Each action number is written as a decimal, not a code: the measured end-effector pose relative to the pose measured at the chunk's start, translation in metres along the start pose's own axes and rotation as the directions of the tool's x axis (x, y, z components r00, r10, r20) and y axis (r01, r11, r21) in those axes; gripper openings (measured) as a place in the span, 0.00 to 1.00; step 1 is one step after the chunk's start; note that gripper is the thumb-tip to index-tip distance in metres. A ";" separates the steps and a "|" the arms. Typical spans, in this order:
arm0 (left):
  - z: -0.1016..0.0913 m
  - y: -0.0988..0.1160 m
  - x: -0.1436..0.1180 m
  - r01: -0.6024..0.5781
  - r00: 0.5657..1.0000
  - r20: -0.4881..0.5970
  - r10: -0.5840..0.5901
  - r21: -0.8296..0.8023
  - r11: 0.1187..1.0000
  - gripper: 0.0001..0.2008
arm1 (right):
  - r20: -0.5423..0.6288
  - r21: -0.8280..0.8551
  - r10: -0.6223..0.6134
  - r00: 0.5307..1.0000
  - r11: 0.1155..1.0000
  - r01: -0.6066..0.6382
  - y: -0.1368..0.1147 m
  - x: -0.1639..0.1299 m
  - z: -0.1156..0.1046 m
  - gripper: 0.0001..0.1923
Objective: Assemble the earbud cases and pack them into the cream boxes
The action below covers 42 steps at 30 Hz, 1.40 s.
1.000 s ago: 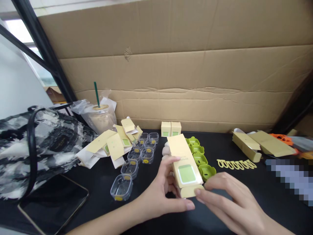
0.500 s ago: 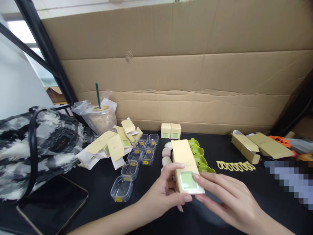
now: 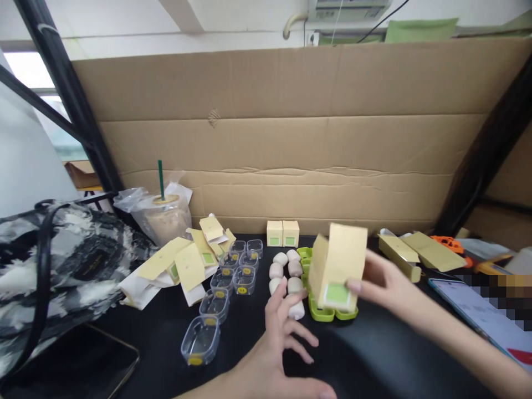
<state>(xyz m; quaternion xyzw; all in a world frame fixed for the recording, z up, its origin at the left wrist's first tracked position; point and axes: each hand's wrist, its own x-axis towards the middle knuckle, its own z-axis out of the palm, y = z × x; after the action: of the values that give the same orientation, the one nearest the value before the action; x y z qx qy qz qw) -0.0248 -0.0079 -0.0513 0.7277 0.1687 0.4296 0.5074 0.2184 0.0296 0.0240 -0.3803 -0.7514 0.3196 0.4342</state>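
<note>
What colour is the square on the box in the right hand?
Light green, on the pale yellow box held by the right hand; seen in the head view.

Matt cardboard carton (image 3: 338, 266); glossy clear plastic cups (image 3: 200, 342); smooth black tabletop (image 3: 374, 354).

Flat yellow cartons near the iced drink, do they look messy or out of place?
Yes. The flat cartons lie in a loose heap at mixed angles, overlapping each other beside the bagged drink, whereas the clear trays sit in tidy rows. Nothing looks spilled.

Left hand (image 3: 282, 343) open, right hand (image 3: 384, 285) gripping.
</note>
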 end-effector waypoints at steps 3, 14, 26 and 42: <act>0.000 0.002 -0.001 0.038 0.998 0.047 -0.041 0.053 0.998 0.39 | -0.235 -0.118 -0.002 0.972 0.993 -0.027 0.026 0.034 -0.038 0.34; -0.007 0.028 0.008 0.187 0.926 0.273 -0.260 0.268 0.945 0.21 | -0.190 -0.331 0.171 0.967 0.916 -0.227 0.112 0.079 -0.052 0.15; -0.001 0.034 0.012 -0.284 0.948 0.308 0.079 0.709 0.645 0.08 | 0.126 -0.678 0.075 0.989 0.734 0.031 0.066 0.001 -0.058 0.08; 0.009 0.023 0.044 -0.270 0.961 0.255 0.106 0.947 0.174 0.06 | -0.131 -0.486 -0.235 0.963 0.862 0.145 0.027 -0.008 -0.025 0.06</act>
<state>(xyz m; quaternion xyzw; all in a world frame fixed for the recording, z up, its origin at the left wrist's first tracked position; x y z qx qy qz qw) 0.0032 0.0062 -0.0120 0.9242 0.2771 0.2368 -0.1138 0.2515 0.0400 0.0091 -0.4264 -0.7966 0.0457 0.4260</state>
